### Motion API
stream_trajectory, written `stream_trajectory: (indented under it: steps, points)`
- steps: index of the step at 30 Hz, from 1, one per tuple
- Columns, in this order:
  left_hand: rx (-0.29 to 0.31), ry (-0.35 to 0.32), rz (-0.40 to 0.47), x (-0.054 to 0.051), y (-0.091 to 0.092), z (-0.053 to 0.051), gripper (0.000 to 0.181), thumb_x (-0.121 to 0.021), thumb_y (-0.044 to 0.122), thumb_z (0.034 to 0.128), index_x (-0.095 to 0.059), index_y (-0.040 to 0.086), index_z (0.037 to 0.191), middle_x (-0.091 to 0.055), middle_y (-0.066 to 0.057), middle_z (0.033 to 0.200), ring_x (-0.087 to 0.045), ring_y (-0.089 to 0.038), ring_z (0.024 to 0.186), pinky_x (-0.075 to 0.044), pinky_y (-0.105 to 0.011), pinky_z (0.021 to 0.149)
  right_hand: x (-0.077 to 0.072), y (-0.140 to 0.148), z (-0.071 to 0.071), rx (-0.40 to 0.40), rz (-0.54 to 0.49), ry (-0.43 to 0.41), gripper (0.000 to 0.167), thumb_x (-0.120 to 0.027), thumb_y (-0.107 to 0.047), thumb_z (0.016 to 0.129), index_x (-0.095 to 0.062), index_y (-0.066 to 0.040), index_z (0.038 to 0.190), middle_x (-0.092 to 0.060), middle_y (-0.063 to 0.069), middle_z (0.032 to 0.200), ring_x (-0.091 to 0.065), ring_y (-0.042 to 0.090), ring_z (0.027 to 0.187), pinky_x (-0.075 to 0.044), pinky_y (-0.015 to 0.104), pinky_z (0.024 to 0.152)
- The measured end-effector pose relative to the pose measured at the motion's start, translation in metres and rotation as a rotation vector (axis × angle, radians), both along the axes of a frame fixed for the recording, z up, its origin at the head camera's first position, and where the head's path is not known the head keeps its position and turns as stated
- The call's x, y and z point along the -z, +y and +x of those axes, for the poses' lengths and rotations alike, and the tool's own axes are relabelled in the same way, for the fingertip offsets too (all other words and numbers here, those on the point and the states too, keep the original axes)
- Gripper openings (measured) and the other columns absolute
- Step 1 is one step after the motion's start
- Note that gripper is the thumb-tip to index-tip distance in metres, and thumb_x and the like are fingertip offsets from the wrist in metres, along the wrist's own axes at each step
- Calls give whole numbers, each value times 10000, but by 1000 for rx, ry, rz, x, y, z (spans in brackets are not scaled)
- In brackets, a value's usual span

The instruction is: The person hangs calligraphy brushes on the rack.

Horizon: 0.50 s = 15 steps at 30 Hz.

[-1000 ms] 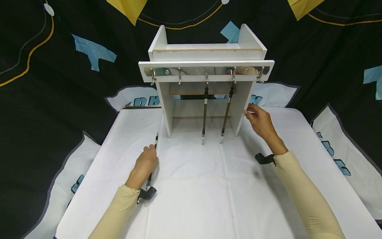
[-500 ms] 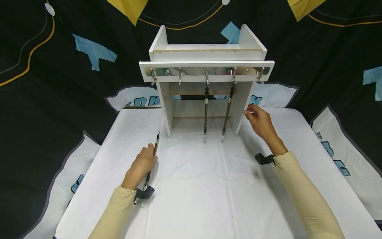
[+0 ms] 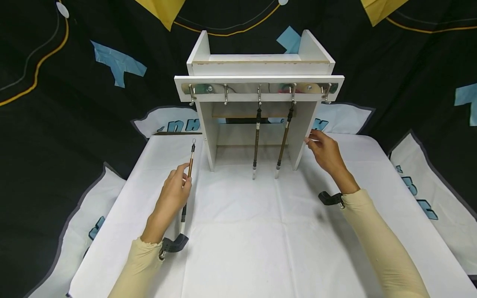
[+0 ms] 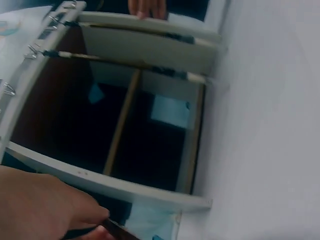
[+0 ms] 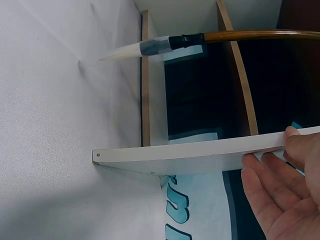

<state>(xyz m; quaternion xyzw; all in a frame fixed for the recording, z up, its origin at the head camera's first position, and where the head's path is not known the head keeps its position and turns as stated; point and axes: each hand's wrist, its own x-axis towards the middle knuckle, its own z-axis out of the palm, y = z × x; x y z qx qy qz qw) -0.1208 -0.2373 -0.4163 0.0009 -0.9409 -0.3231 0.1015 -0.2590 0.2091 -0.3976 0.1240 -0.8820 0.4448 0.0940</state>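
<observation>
In the head view my left hand holds a calligraphy brush by its brown handle, left of the white hook rack. The brush's hanging loop points away from me; its bristle end reaches back toward the wrist camera, which partly hides it. My right hand pinches the front edge of the rack's right side panel, thumb on one face and fingers on the other. Two brushes hang from the rack: one on the middle hook, another on the hook to its right.
Metal hooks line the rack's front rail, with bare ones at both ends and left of the middle. The rack stands at the back of a table with a white cloth. A black curtain hangs behind.
My left hand has lifted and moved forward and slightly left with the brush, whose loop end is now higher in view. The right hand stays at the panel.
</observation>
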Motion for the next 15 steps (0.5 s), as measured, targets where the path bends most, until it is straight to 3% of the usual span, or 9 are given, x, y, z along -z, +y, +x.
stream_trajectory:
  steps: [5, 15]
  points:
    - [16, 99, 78, -9, 6, 8, 504, -557, 86, 1078, -457, 69, 1572, -623, -209, 1177, -670, -395, 1054, -588, -509, 769, 1, 0, -1, 3, 4, -1, 471, -559, -268, 1119, -521, -5, 1508, -601, 268, 1459, -660, 435, 1261, -550, 574, 1045]
    - [78, 178, 180, -25, 22, 17, 497, -571, 100, 1086, -474, 134, 1573, -623, -158, 1180, -683, -351, 1080, -619, -499, 832, 1, 1, 0, -6, -3, 19, 481, -563, -249, 1117, -507, 16, 1514, -606, 294, 1440, -671, 451, 1234, -550, 581, 1037]
